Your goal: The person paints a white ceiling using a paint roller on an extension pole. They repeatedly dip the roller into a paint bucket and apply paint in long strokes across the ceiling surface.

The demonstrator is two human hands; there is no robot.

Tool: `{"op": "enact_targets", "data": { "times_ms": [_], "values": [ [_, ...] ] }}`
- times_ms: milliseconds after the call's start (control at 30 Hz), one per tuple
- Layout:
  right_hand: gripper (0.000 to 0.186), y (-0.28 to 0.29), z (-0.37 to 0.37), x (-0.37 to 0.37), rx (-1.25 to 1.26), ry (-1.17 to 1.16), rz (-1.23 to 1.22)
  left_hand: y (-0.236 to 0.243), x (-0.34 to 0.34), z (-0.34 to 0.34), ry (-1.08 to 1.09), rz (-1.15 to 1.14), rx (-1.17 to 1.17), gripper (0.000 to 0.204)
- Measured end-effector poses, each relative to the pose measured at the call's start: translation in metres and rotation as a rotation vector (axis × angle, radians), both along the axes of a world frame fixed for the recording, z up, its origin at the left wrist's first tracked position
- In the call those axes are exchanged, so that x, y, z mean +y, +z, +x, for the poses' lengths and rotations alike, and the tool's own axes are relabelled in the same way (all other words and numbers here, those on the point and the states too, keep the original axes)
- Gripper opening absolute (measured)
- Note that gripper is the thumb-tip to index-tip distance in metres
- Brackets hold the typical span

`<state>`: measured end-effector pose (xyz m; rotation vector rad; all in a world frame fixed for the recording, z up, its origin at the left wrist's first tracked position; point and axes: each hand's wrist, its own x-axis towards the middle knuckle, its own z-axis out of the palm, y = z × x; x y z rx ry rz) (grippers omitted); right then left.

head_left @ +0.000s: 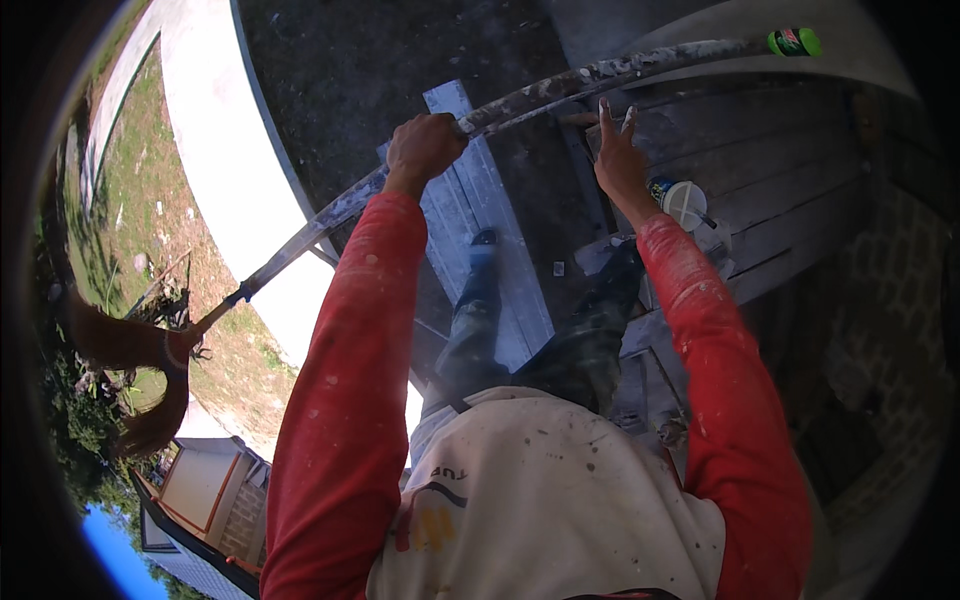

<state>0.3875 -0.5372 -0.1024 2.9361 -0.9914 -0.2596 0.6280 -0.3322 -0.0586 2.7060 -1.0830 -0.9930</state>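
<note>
One bristled head (140, 345), reddish brown and two-lobed, sits far left of the plank (500, 225), at the end of a long, paint-marked pole (550, 92). Between head and plank: a glaring white strip (215, 130), which the pole crosses in view. Left hand (425, 150), at the plank's far-left edge: fingers curled round the pole, thumb side not clear. The pole continues across the plank's far end and out to its right. Left foot (485, 237) rests over the plank. Right hand (620, 170), right of the plank: at least two fingers extended and spread, not wrapped round anything; tips just below the pole, contact cannot be told. Farther right of the plank: a tub (685, 203) with a white lid, near the right forearm, then broad boards (790, 190). Beyond these, upper right of the plank, the pole ends in a green-tipped end piece (795, 42). Risk, judged: with a single apparent grip, the long pole could pivot or slip, caused by unequal weight either side of the left hand; a swing of the right-hand length might strike the tub. A misstep off the plank's edge could also upset balance.
</note>
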Motion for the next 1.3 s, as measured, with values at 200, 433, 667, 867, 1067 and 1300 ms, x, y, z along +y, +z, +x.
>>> {"op": "enact_targets", "data": {
  "times_ms": [200, 433, 667, 867, 1067, 1300],
  "values": [
    [0.09, 0.04, 0.046, -0.029, -0.006, 0.104, -0.001, -0.001, 0.001, -0.001, 0.012, 0.03, -0.008, 0.038],
    [0.096, 0.025, 0.078, -0.05, 0.33, 0.164, -0.076, -0.004, 0.002, -0.003, -0.026, -0.004, -0.063, 0.033],
    [0.091, 0.056, 0.085, -0.011, 0.665, 0.161, -0.055, 0.0, -0.001, -0.003, -0.05, -0.013, -0.06, 0.034],
    [0.077, 0.066, 0.066, 0.0, 0.669, 0.226, 0.011, -0.005, 0.0, -0.002, -0.039, -0.021, -0.074, 0.033],
    [0.067, 0.064, 0.047, -0.028, -0.469, -0.312, 1.217, -0.003, -0.001, 0.0, -0.029, 0.035, -0.054, 0.035],
    [0.066, -0.076, -0.012, -0.015, -1.255, -1.224, 2.205, -0.002, -0.005, -0.002, -0.052, 0.002, -0.061, 0.035]
  ]
}}
